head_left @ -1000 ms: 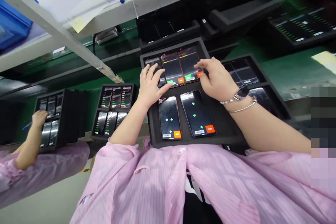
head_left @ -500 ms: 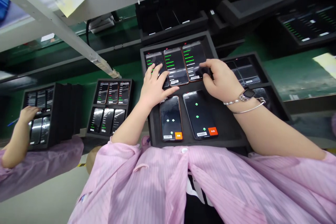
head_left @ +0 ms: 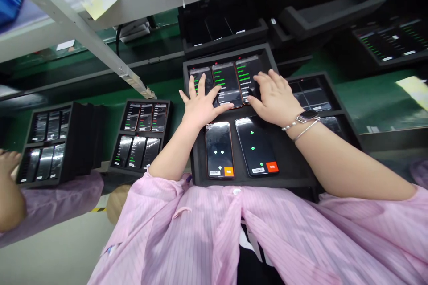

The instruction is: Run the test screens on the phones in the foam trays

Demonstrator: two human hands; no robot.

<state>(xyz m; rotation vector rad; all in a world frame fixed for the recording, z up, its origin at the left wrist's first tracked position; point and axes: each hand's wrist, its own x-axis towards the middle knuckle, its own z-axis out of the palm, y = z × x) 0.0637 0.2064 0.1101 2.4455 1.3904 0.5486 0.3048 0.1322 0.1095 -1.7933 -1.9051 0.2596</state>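
Observation:
Smartphones lie screen up in a black foam tray [head_left: 290,173] in front of me. Three stand in the upper row: a left phone [head_left: 198,71], a middle phone [head_left: 224,71] and a right phone [head_left: 243,67], all with green lines of text. Over the left and middle ones my left hand [head_left: 202,104] spreads its fingers. My right hand [head_left: 274,98] reaches over the right phone's edge, fingers stretched and thumb near its lower end. Below them, one phone [head_left: 219,142] shows green arrows and an orange box; another phone [head_left: 256,144] shows arrows and a red box.
Another tray [head_left: 115,169] of phones lies to the left, with a stack of trays [head_left: 82,142] beyond it near a co-worker's hand [head_left: 8,160]. A further tray [head_left: 347,111] adjoins mine on the right. A metal post [head_left: 96,49] slants down at upper left.
My right hand has opened from a bent-finger pose and flattened over the right phone. My left hand's fingers have spread wider. The co-worker's hand has moved left, off the tray.

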